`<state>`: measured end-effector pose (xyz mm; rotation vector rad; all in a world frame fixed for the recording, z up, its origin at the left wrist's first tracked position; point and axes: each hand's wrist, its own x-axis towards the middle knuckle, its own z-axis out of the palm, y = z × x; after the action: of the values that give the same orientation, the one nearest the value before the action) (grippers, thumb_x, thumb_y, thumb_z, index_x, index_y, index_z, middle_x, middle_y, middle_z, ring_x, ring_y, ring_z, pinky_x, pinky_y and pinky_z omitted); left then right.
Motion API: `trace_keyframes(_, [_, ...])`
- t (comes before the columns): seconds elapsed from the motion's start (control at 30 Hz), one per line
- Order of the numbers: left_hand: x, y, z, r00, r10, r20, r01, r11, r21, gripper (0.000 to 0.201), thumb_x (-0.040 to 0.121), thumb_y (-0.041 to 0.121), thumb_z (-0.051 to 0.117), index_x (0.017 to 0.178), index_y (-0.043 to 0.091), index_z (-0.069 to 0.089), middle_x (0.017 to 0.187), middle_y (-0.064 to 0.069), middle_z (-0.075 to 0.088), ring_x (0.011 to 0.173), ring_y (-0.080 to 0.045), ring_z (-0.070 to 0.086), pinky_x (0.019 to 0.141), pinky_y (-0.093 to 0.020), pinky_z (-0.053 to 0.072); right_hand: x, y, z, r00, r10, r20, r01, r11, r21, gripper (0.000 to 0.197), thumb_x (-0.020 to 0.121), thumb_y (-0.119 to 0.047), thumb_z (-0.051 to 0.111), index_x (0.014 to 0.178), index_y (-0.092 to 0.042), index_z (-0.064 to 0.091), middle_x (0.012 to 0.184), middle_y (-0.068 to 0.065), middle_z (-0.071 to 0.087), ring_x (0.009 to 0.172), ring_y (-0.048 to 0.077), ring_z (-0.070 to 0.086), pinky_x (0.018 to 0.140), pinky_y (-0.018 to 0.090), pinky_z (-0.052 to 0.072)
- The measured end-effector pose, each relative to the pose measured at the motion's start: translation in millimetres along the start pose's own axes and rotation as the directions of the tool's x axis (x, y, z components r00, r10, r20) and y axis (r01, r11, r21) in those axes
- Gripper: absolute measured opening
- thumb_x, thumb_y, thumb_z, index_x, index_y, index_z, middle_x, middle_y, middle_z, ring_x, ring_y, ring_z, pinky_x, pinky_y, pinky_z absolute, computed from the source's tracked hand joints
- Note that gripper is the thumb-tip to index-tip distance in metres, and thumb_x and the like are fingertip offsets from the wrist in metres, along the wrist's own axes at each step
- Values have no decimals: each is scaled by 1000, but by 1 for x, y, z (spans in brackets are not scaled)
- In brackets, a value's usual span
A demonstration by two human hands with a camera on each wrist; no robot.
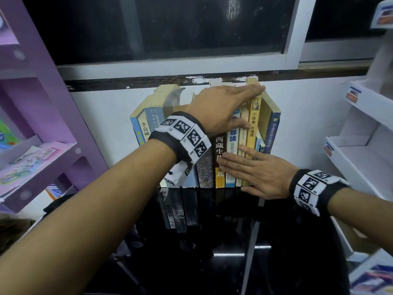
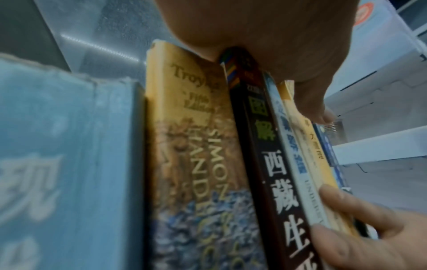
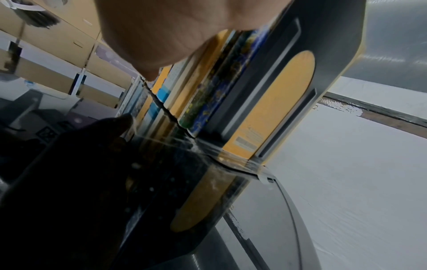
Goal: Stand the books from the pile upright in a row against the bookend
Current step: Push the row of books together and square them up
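A row of books [image 1: 204,167] stands upright, spines toward me, on a glossy black table [image 1: 234,252] against the white wall. My left hand [image 1: 229,107] lies over the tops, fingers straight and reaching the tall yellow book [image 1: 253,128], its thumb on the spines. My right hand [image 1: 251,171] presses flat against the lower spines near the right end. In the left wrist view the palm [image 2: 254,36] sits on a dark book [image 2: 265,146] beside a yellow-brown one [image 2: 196,146]. In the right wrist view the end book's grey and yellow cover [image 3: 277,91] shows. I cannot pick out a bookend for certain.
A purple shelf unit [image 1: 53,103] with booklets stands at the left, and a white shelf unit [image 1: 372,124] at the right. A dark window and its sill [image 1: 170,81] run behind the books. The table's front stretch reflects the spines.
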<state>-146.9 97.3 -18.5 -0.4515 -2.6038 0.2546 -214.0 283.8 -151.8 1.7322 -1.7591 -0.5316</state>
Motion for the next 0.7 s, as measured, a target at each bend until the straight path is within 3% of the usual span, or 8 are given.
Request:
trace_keyframes(0.53, [2, -3, 1, 1000, -18, 2, 18, 1000, -3, 81, 83, 57, 62, 150, 32, 24, 146, -1, 47, 126, -26, 51, 96, -42, 45, 2, 5, -4, 999, -31, 24, 30, 997, 73, 89, 87, -55, 47, 154, -7, 14, 162, 11, 2, 150, 22, -3, 120, 47, -3])
trace_keyframes(0.7, [1, 0, 0, 1000, -19, -13, 19, 1000, 6, 80, 84, 56, 61, 150, 31, 24, 141, -4, 52, 122, -27, 53, 91, -42, 46, 2, 2, -2, 999, -11, 41, 9, 998, 60, 85, 89, -55, 46, 154, -8, 17, 162, 10, 3, 150, 22, -2, 119, 48, -4])
